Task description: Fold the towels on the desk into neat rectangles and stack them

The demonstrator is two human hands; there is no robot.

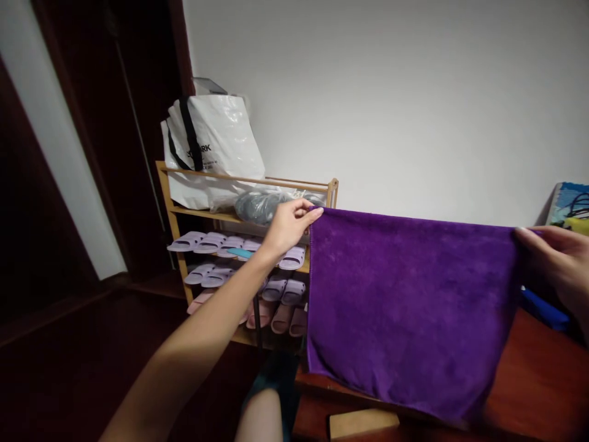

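A purple cloth [409,313] hangs spread out between my two hands, its top edge stretched nearly level. My left hand [294,224] is closed, pinching the upper left corner between thumb and fingers. At the far right, my right hand [559,252] grips the upper right corner, thumb on the near side; its other fingers are partly hidden or cut off by the frame. The cloth's lower edge droops in front of a reddish-brown wooden surface [543,368] and covers part of it.
A wooden shoe rack [177,270] holds several lilac slippers [292,258] and pink slippers below. On its top stand a white bag [221,132] and a plastic-wrapped grey bundle [257,205]. A light wooden block [363,423] lies below the cloth. Something blue [545,310] lies at right.
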